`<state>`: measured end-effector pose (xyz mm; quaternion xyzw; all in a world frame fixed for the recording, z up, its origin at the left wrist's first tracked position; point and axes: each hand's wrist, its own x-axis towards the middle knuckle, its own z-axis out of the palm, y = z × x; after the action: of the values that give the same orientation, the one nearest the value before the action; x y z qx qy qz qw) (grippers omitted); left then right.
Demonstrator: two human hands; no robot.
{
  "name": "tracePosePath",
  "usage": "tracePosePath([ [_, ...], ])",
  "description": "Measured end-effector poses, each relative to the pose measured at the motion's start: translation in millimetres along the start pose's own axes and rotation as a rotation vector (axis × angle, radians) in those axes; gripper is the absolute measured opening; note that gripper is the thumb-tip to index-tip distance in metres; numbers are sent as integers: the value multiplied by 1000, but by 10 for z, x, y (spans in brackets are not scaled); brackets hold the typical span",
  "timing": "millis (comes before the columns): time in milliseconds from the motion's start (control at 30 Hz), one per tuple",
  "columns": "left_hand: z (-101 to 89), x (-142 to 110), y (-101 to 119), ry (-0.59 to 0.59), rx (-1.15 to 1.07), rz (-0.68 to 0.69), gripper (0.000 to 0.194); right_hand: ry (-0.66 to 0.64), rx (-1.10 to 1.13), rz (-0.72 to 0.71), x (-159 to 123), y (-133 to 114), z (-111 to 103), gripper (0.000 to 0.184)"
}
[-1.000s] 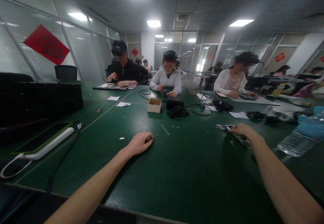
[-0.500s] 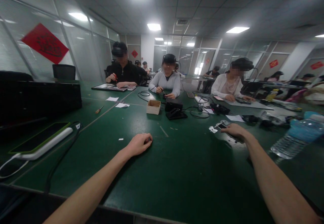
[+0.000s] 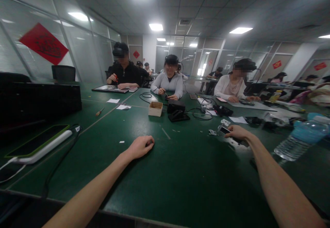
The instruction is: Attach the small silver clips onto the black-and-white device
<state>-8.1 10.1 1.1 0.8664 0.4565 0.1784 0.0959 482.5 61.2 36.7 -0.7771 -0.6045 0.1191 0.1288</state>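
**Right hand (image 3: 239, 133) grips a flat device (image 3: 224, 130), much of it out of sight**

The device is at the right of the green table (image 3: 175, 176), pinched between thumb and fingers. Its dark face and pale rim show at the near-left end; the palm covers the rest, and whether its underside touches the tabletop is unclear. Just beside it lie small metal parts (image 3: 225, 122), too blurred to identify.

The left hand (image 3: 141, 147) rests on the table with fingers curled; I cannot tell whether anything is tucked beneath them. Both forearms run out of the bottom of the view.

Further right, a water bottle (image 3: 290, 149) leans, its cap end near the picture's edge. Beyond the hands stand an open box (image 3: 155, 112), its contents indistinct, and a black stand (image 3: 177, 107) that partly hides the lap of a co-worker (image 3: 168, 83) opposite. At left, the edge cuts off a black panel (image 3: 48, 99).
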Motion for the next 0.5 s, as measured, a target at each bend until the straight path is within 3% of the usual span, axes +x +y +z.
tracePosePath([
  [100,19,6,-18,11,10,11,17,-97,20,-14,11,-3,-15,9],
  [233,20,10,-17,6,9,-1,16,-120,128,37,-38,-6,-41,13],
  [400,1,4,-2,-2,0,1,17,-392,508,74,-196,0,-45,16],
  [500,3,5,-3,0,5,5,16,-464,601,92,-254,24,-52,13],
])
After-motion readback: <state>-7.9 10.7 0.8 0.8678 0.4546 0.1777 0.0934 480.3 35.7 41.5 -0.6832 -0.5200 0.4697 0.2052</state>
